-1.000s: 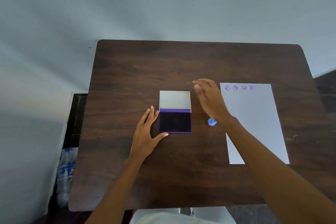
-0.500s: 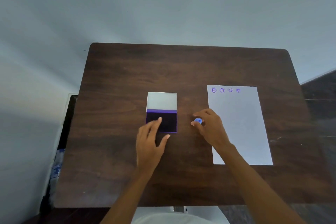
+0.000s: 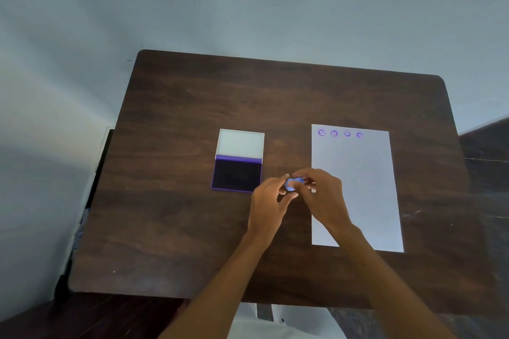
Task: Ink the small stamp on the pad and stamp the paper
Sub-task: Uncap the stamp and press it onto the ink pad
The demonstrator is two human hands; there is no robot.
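Observation:
The small blue stamp (image 3: 293,182) is held above the table between the fingertips of both hands, lying on its side. My left hand (image 3: 271,201) pinches its left end and my right hand (image 3: 322,195) grips its right end. The ink pad (image 3: 236,175) lies just left of my hands, its dark purple pad exposed and its white lid (image 3: 240,143) flipped open behind it. The white paper (image 3: 358,187) lies to the right, with several purple round stamp marks (image 3: 340,133) in a row along its top edge. My right wrist covers part of the paper's left side.
Everything rests on a dark brown wooden table (image 3: 192,228) set against a pale wall. A dark gap and some blurred items (image 3: 82,223) lie beside the table's left edge. Dark floor shows at the right.
My right hand picked the stamp up from the table. My left hand left the ink pad and moved right, joining it on the stamp. The head view shifted.

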